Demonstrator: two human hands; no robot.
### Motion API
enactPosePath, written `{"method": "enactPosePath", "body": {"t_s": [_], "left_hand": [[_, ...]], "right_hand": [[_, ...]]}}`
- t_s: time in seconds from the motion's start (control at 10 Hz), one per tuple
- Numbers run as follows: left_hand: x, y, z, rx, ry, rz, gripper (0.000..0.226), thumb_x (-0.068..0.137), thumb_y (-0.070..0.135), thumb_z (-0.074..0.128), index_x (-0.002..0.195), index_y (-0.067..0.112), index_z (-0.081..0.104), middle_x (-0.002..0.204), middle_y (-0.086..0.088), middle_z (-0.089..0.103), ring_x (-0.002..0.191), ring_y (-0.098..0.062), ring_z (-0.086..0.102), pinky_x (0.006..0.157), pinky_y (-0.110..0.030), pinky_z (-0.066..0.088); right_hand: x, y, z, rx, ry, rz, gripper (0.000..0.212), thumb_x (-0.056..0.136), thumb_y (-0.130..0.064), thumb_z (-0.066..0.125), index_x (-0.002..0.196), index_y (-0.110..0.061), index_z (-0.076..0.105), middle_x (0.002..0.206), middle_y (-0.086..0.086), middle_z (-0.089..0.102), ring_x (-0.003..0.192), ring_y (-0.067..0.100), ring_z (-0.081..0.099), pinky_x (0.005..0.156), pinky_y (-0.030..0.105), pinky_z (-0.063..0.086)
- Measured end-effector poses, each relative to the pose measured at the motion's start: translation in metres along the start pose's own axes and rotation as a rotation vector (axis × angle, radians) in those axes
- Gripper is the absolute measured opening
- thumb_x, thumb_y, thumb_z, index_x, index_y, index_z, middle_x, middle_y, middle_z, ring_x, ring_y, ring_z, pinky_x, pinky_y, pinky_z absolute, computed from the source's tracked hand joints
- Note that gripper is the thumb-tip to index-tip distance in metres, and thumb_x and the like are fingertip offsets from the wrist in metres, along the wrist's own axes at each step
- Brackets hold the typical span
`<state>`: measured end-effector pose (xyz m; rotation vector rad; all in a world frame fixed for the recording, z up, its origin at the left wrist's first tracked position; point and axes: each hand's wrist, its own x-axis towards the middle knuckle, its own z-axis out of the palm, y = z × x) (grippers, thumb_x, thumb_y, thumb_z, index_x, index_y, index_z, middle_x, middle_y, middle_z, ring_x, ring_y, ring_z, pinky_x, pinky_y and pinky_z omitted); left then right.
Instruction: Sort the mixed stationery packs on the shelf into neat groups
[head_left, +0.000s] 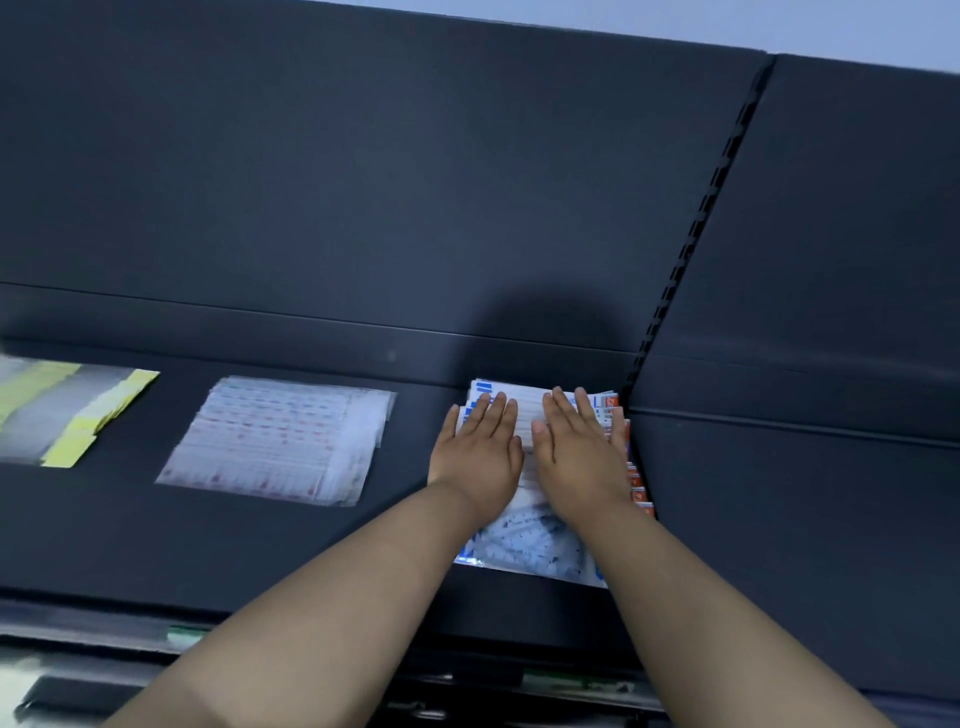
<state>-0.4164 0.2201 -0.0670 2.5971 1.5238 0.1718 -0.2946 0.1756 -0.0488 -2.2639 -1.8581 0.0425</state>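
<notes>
Directly beneath both hands lies a stack of blue-and-white packs (535, 551) on the dark shelf (260, 545). The left hand (480, 447) and right hand (579, 452) rest palm-down on it, side by side, fingers straight and close together, gripping nothing. Just outside the right hand's little finger, orange-edged packs (636, 480) line the stack's side, against a slotted upright (691, 234). Well to the left of the left hand sits a pile of clear packs with red print (280, 441); farther left again lie blurred packs with yellow strips (78, 410).
</notes>
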Motion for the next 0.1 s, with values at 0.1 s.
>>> {"method": "enactPosePath", "body": {"t_s": [0.1], "left_hand": [[-0.0135,-0.0115,-0.0073,-0.034,0.028,0.029,0.053,0.100,0.032,0.010,0.150,0.019,-0.001,0.158,0.007,-0.004,0.144,-0.007,-0.009,0.118,-0.037,-0.008]], "right_hand": [[-0.0061,-0.0172,-0.0004,0.015,0.004,-0.009,0.052,0.101,-0.039,0.015,0.151,-0.021,0.016,0.159,-0.010,0.011,0.146,0.008,-0.005,0.117,0.043,-0.012]]}}
